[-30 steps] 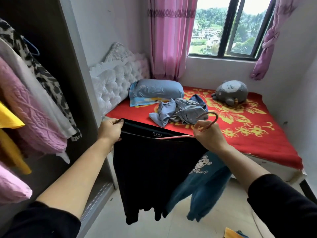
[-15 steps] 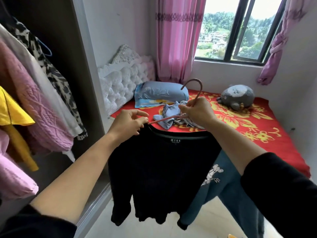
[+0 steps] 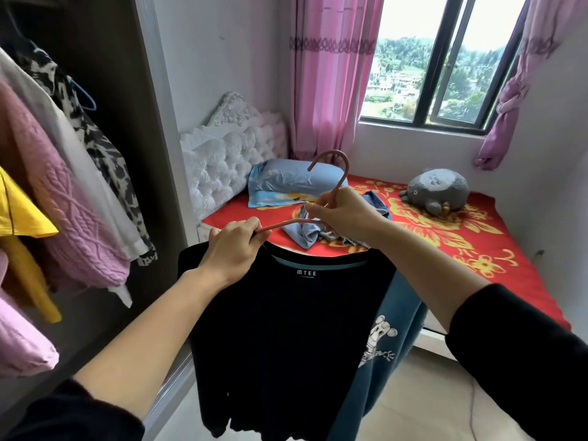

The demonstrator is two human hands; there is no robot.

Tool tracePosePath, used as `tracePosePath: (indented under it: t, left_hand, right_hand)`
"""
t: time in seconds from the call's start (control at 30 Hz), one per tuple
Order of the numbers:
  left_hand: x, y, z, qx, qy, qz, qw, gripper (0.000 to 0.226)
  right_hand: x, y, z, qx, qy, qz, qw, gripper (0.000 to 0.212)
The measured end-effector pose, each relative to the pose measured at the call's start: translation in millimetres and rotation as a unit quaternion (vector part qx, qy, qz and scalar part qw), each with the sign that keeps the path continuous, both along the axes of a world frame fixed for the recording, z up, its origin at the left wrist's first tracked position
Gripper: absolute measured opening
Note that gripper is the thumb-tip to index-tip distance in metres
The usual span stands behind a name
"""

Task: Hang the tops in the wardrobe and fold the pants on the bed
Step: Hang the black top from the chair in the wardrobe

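Note:
A black long-sleeved top hangs in front of me, its collar facing me. My left hand pinches the top's left shoulder together with the left arm of a pink hanger. My right hand grips the hanger just below its hook, which points up. A blue garment with a cartoon mouse print hangs behind the black top at the right. Grey-blue clothes lie crumpled on the red floral bed. The open wardrobe stands at the left.
Several tops hang in the wardrobe: yellow, pink knit, white, and black-and-white patterned. A blue pillow and a grey plush toy sit on the bed. White tufted headboard, pink curtains and window lie beyond.
The hanger has turned upright and its left arm now sits at the top's left shoulder. My left hand shifted right to the collar. The black top now hangs flatter, facing me.

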State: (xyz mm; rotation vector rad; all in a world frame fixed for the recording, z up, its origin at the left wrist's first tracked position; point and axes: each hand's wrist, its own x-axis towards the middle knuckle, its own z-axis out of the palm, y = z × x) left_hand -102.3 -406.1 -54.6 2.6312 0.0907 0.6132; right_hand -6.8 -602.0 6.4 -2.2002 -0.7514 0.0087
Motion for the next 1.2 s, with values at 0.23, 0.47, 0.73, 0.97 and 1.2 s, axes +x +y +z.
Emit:
tracePosePath:
  t: [0.23,0.47,0.73,0.97,1.2]
  left_hand:
    - [0.4,33.3,10.6,-0.066,-0.023,0.09,0.993,0.034]
    - [4.6,49.8,13.1,-0.069,-0.013,0.127,0.989,0.03]
    - [7.0,87.5,27.1,-0.084,-0.025,0.198,0.976,0.028]
    - [31.9,162.2,55.4,-0.164,0.08,0.208,0.961,0.033]
    - [80.5,262.1,85.9,-0.109,0.094,0.146,0.979,0.029]
  right_hand:
    - [30.4,-36.2,-28.8,-0.083,-0.036,0.029,0.995,0.042]
    - [46.9,6.0,-24.6,-0.039,-0.071,0.076,0.994,0.05]
    - [55.3,99.0,37.8,-0.053,-0.142,0.195,0.969,0.039]
    - [72.5,181.8,81.9,-0.044,-0.19,0.151,0.969,0.019]
    - [96.7,275.3,124.6,-0.1,-0.246,0.116,0.957,0.02]
